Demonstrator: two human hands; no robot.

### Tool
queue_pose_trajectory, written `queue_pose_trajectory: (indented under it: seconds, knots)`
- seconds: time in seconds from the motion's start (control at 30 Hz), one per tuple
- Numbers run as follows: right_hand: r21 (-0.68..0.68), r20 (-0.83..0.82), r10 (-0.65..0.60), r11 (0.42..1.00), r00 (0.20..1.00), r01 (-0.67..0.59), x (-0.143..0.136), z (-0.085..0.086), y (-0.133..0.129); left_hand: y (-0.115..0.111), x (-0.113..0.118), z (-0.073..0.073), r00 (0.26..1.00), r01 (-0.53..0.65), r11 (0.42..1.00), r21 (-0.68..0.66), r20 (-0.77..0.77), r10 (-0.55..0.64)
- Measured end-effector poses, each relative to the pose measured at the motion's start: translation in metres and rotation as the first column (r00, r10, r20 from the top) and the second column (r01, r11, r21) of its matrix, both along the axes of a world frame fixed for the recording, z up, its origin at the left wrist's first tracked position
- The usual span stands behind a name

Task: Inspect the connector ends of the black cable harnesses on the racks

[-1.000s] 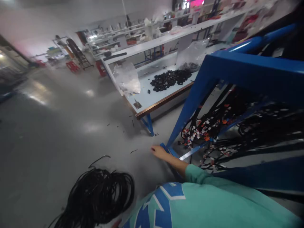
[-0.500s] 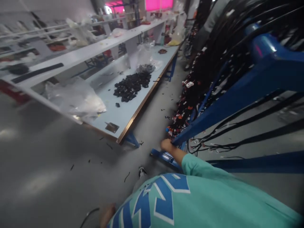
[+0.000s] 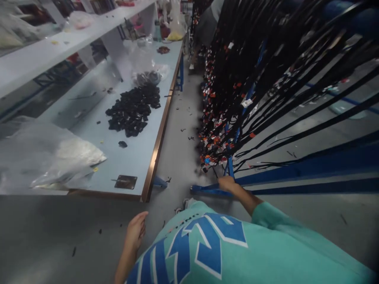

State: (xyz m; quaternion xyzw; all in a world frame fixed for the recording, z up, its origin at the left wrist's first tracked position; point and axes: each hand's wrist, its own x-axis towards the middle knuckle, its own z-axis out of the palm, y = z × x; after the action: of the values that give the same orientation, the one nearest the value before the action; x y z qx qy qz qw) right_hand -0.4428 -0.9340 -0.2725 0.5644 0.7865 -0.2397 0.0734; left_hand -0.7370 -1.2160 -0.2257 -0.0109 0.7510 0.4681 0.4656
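Note:
My left hand [image 3: 136, 229] hangs over the floor just below the near corner of the table [image 3: 118, 194]. Its index finger is extended, the others are loosely curled, and nothing shows in it. My right hand [image 3: 226, 184] is closed around a bar of the blue metal rack [image 3: 266, 176]. Many black cable harnesses [image 3: 237, 79] hang from this rack, with small white, red and orange connectors at their ends. On the light blue tabletop lie a pile of small black parts [image 3: 133, 110] and a flat metallic plate [image 3: 126, 182].
A clear plastic bag with white contents [image 3: 79, 152] sits at the table's left. Above runs a white shelf [image 3: 77, 35]. Between table and rack is a narrow strip of grey floor [image 3: 177, 138] with scraps. A person's grey sleeve [image 3: 207, 25] shows beyond the harnesses.
The view has turned toward the rack and come closer to the table. My left hand has risen into fuller view. The rack has swung round with my right hand still on it.

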Motion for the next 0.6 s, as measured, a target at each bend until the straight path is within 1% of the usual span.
queue_pose_trajectory:
  seconds: [0.1, 0.17, 0.23, 0.33, 0.47, 0.5, 0.53, 0.57, 0.6]
  knots:
    - [-0.057, 0.168, 0.031, 0.998, 0.985, -0.022, 0.020, 0.010, 0.007, 0.023, -0.004, -0.004, 0.997, 0.070, 0.998, -0.006, 0.018, -0.070]
    - [-0.066, 0.216, 0.028, 0.998, 0.976, -0.014, 0.030, 0.016, 0.011, 0.044, -0.008, -0.006, 0.992, 0.129, 0.992, -0.015, 0.018, -0.129]
    - [-0.066, 0.233, 0.004, 0.998, 0.972, 0.012, 0.039, 0.021, 0.016, 0.069, -0.013, -0.003, 0.981, 0.197, 0.980, -0.008, 0.003, -0.196]
    - [-0.058, 0.225, -0.077, 0.994, 0.971, 0.093, 0.053, 0.026, 0.024, 0.116, -0.019, 0.007, 0.959, 0.282, 0.959, 0.008, -0.016, -0.282]
    - [-0.011, 0.164, -0.257, 0.965, 0.952, 0.262, 0.071, 0.030, 0.046, 0.181, -0.017, 0.025, 0.937, 0.349, 0.937, 0.022, -0.009, -0.349]
    - [0.021, 0.134, -0.320, 0.947, 0.938, 0.320, 0.076, 0.030, 0.053, 0.195, -0.016, 0.029, 0.932, 0.361, 0.932, 0.029, -0.008, -0.361]
    - [0.068, 0.060, -0.406, 0.913, 0.912, 0.402, 0.080, 0.030, 0.062, 0.208, -0.014, 0.031, 0.927, 0.374, 0.927, 0.036, -0.010, -0.374]
    - [0.126, -0.085, -0.506, 0.849, 0.858, 0.513, 0.085, 0.031, 0.071, 0.219, -0.012, 0.033, 0.922, 0.388, 0.921, 0.039, -0.011, -0.388]
    - [0.168, -0.277, -0.585, 0.751, 0.762, 0.638, 0.090, 0.031, 0.082, 0.229, -0.011, 0.035, 0.915, 0.403, 0.914, 0.041, -0.016, -0.403]
